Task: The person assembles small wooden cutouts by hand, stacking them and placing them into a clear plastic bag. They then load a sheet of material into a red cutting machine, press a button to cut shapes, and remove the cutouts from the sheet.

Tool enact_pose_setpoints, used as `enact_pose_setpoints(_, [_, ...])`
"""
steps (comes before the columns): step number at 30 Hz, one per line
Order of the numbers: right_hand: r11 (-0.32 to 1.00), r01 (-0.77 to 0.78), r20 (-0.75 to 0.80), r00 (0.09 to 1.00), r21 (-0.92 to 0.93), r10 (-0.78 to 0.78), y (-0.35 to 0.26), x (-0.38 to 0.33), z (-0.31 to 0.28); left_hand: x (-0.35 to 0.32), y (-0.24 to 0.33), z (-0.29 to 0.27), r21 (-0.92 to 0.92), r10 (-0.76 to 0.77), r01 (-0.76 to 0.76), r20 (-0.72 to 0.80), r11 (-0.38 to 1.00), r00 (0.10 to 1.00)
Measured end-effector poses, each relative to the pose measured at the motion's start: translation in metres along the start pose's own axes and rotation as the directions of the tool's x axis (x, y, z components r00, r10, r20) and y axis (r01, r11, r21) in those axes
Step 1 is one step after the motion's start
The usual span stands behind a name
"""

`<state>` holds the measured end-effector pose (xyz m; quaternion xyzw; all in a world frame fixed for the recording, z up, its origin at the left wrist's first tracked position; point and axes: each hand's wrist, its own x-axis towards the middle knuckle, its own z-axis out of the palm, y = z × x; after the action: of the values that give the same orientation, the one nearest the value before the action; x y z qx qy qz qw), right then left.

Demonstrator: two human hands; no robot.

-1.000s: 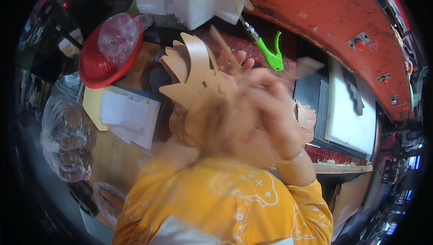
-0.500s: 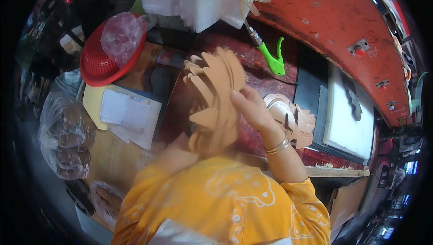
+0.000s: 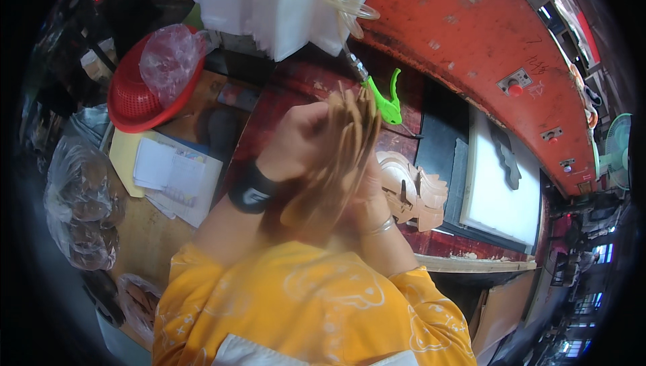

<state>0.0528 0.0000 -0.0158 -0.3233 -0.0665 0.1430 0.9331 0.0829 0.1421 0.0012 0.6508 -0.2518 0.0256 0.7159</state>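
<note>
A stack of tan die-cut pieces (image 3: pixel 343 154), flat and leather-like with wavy edges, stands on edge between my hands in front of my chest. Its lower part is smeared by motion. From the left side my left hand (image 3: pixel 299 138), above a black wristband, grips the stack with its fingers partly hidden. My right hand (image 3: pixel 368 184), with a bangle at the wrist, is closed against the opposite side, its fingers mostly behind the pieces. Just right of it, more tan cut pieces (image 3: pixel 420 194) lie in a pile on the dark red worktop (image 3: pixel 282 96).
A green air blow gun (image 3: pixel 387 105) hangs on a coiled hose beyond the stack. To the right are a white board (image 3: pixel 494 191) bearing a dark cutting shape (image 3: pixel 506 157), and a red machine (image 3: pixel 464 36). Leftward are a red basket (image 3: pixel 124 90), papers (image 3: pixel 176 174) and plastic bags (image 3: pixel 77 197).
The stack has turned from showing its broad face to standing edge-on. My left hand has come up from behind it to its left side, and my right hand has moved lower.
</note>
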Motion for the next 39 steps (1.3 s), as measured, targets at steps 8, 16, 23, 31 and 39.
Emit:
enact_pose_setpoints(8, [0.663,0.019,-0.263,0.909,-0.748,-0.322,-0.024,-0.006,0.015,-0.037,-0.023,-0.006,-0.380,-0.335,0.382,0.185,0.842,0.924])
enact_pose_setpoints(16, [-0.253,0.038,0.179,0.808,-0.967,-0.562,-0.019,-0.009,0.001,-0.041,-0.039,0.008,-0.695,-0.408,0.313,0.031,0.647,0.912])
enact_pose_setpoints(23, [0.031,-0.124,-0.124,0.879,-0.992,-0.461,-0.020,-0.008,0.002,-0.043,-0.047,0.010,-0.662,-0.303,0.178,-0.077,0.728,0.950])
enact_pose_setpoints(31, [-0.101,-0.027,0.019,0.904,-0.995,-0.427,-0.016,-0.004,-0.006,-0.042,-0.054,0.013,-0.519,-0.218,0.108,-0.154,0.848,0.964])
enact_pose_setpoints(39, [-0.308,0.158,0.309,0.782,-0.938,-0.541,0.000,-0.006,-0.006,-0.043,-0.068,0.020,-0.592,-0.298,0.132,-0.192,0.795,0.935])
